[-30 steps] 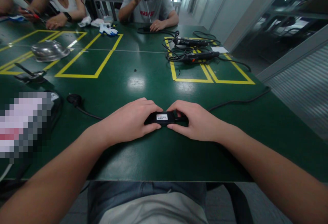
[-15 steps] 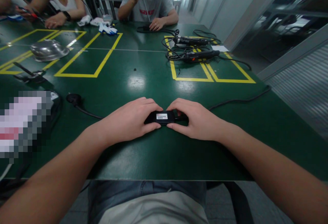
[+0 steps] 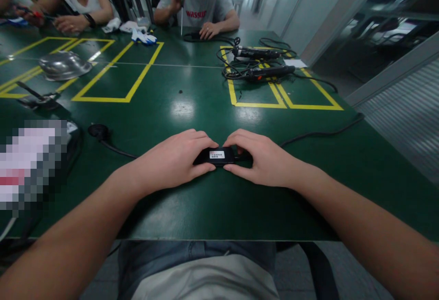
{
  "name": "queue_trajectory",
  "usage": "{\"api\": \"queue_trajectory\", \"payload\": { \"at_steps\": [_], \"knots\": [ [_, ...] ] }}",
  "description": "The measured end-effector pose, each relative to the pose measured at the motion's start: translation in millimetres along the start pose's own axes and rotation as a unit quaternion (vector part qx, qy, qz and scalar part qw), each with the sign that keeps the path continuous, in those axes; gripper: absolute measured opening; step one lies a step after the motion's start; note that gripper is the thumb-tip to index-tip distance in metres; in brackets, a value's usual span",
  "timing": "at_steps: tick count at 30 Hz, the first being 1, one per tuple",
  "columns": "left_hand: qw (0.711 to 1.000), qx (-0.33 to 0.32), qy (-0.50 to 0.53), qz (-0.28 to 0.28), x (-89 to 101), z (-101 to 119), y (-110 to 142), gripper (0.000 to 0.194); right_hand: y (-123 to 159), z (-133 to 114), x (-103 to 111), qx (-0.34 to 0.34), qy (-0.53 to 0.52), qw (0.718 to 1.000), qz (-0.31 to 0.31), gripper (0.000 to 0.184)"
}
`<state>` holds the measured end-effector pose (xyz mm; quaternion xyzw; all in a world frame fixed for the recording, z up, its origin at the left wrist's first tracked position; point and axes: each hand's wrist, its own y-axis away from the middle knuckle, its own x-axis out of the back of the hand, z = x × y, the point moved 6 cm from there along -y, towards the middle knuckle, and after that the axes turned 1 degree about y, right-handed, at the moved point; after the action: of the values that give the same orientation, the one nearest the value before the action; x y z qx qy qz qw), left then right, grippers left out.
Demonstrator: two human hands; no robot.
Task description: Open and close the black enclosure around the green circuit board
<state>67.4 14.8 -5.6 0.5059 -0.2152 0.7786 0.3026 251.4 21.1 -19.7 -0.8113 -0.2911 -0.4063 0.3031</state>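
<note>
On the green table [image 3: 192,208], a small black power adapter [image 3: 227,156] with a white printed label lies flat near the front edge. My left hand [image 3: 181,158] pinches its left end between thumb and fingers, and my right hand [image 3: 259,158] grips its right end the same way. A black cord [image 3: 120,152] comes out from under my left hand and ends in a black plug [image 3: 99,131]. From behind my right hand another black cord [image 3: 315,134] runs off toward the table's right side. Parts of both adapter ends are hidden by my fingers.
A metal bowl [image 3: 64,66] and a dark metal clamp-like item [image 3: 43,100] lie at left, beside a blurred-out box [image 3: 29,163]. Corded black tools [image 3: 257,72] sit within yellow tape at right. Two people work across the table, near white-and-blue gloves [image 3: 144,37].
My hands and the adapter stay in place. The person opposite has moved a raised hand holding a thin rod slightly left; the other person's hands have shifted left.
</note>
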Motion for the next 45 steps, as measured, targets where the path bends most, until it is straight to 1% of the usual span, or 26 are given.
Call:
{"api": "queue_trajectory", "payload": {
  "at_steps": [9, 16, 28, 45],
  "knots": [
    [1.000, 0.010, -0.003, -0.008, 0.6, 1.3, 0.7, 0.029, 0.3, -0.4, 0.3, -0.004, 0.001, 1.000, -0.001, 0.024],
    [1.000, 0.004, -0.008, -0.004, 1.4, 2.8, 0.4, 0.026, -0.3, -1.1, 0.9, -0.004, 0.006, 1.000, -0.004, 0.024],
    [1.000, 0.007, -0.008, -0.009, -0.1, 1.7, 0.4, 0.030, 0.2, -2.4, -0.1, 0.017, 0.026, 1.000, 0.004, 0.023],
    [1.000, 0.011, -0.017, -0.010, 0.2, 2.6, 1.2, 0.029, -0.2, -2.3, 0.7, 0.009, 0.020, 1.000, 0.004, 0.024]
  ]
}}
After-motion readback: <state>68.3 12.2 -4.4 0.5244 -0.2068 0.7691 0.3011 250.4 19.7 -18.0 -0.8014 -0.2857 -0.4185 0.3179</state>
